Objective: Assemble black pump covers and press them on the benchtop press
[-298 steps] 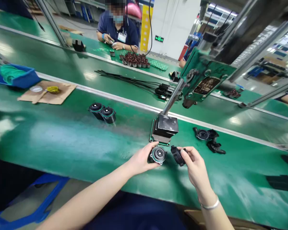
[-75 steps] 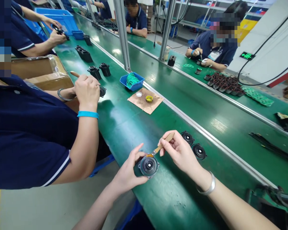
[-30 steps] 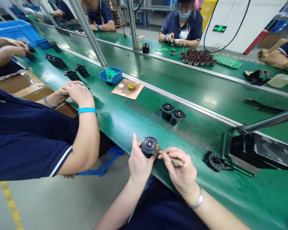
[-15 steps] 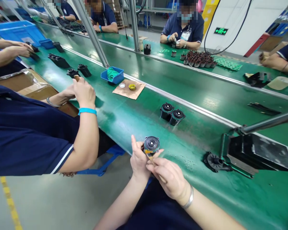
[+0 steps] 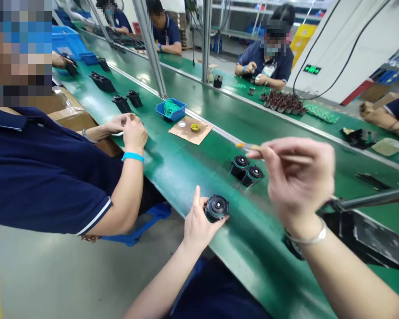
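My left hand (image 5: 199, 221) is wrapped round a round black pump body (image 5: 217, 205) with a small pale shaft in its centre, top face up, over the near edge of the green bench. Raised to the right, my right hand (image 5: 301, 177) pinches a small brush (image 5: 249, 146) by its thin wooden handle, bristles pointing left with orange-yellow on the tip. Beyond my left hand stand two similar black pump bodies (image 5: 247, 170) with green rings, side by side. The brush is well apart from the held piece.
Left, a co-worker's hands (image 5: 133, 133) work close by. A cardboard sheet (image 5: 186, 136) carries a yellow cap (image 5: 195, 127) and a white one, beside a blue tray (image 5: 173, 116) of green rings. A black fixture (image 5: 365, 237) stands at the right, partly behind my right forearm.
My right hand has lifted the brush away from the pump body, up and to the right. My left hand still holds the pump body. The view has shifted slightly.
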The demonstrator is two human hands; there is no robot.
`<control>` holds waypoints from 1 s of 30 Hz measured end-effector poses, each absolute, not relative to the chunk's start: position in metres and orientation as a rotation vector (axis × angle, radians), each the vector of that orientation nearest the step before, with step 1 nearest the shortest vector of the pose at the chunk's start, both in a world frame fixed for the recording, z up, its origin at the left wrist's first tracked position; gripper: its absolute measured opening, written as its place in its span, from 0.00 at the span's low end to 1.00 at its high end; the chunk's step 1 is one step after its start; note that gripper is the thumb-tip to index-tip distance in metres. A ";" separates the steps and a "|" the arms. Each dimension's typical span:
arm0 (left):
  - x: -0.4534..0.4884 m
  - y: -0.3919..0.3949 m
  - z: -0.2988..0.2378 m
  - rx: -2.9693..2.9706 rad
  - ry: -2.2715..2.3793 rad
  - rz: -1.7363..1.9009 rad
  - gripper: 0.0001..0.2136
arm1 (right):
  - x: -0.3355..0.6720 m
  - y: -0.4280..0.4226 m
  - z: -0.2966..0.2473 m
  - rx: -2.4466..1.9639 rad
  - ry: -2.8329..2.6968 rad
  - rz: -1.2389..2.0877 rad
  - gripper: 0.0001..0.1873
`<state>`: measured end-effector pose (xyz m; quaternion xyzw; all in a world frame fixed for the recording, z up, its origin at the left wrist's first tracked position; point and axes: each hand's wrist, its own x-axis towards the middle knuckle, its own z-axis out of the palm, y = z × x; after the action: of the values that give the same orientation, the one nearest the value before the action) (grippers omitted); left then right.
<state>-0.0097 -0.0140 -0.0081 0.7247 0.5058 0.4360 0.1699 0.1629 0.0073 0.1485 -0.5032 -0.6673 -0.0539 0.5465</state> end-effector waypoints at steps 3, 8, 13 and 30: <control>-0.018 -0.005 -0.009 2.032 1.269 1.194 0.53 | 0.157 0.082 0.163 -1.248 -1.890 -0.209 0.12; -0.022 -0.006 -0.014 2.049 1.296 1.156 0.47 | 0.111 0.177 0.124 -1.361 -2.649 -0.302 0.18; -0.020 -0.009 -0.022 2.114 1.337 1.150 0.44 | 0.079 0.228 0.066 -1.431 -2.716 -0.410 0.21; -0.024 -0.010 -0.026 2.166 1.348 1.168 0.40 | 0.079 0.225 0.083 -1.619 -2.683 -0.401 0.22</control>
<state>-0.0237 -0.0096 -0.0256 0.7611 0.4736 0.4106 0.1671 0.0793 0.2246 0.0835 -0.5126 -0.8492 -0.1270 -0.0088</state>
